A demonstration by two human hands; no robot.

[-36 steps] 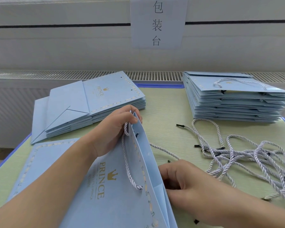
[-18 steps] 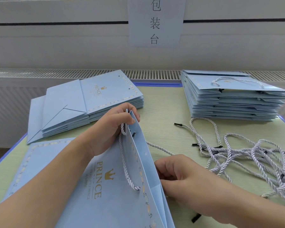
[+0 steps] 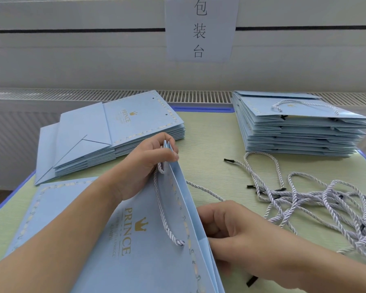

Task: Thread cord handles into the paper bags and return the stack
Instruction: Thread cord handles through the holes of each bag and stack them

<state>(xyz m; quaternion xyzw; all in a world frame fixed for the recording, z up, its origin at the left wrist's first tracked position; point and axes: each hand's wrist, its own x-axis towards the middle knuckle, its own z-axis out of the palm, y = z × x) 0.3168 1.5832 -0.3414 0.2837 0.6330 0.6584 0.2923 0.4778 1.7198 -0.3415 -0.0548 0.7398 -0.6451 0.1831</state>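
Note:
A light blue paper bag (image 3: 140, 240) printed PRINCE stands tilted on its side in front of me. My left hand (image 3: 144, 166) pinches its top corner. A white twisted cord handle (image 3: 163, 210) loops down the bag's near face. My right hand (image 3: 237, 235) sits curled against the bag's far side; its fingertips are hidden behind the paper. A cord (image 3: 205, 191) runs from behind the bag toward the loose pile. Another flat bag (image 3: 57, 199) lies under my left forearm.
A stack of flat bags without handles (image 3: 114, 132) lies at the back left. A taller stack with cord handles (image 3: 300, 127) stands at the back right. Several loose cords (image 3: 325, 204) tangle on the green table (image 3: 209, 140) at the right.
My left hand has closed tighter over the bag's top corner. My right hand stays pressed at the bag's far side with little shift.

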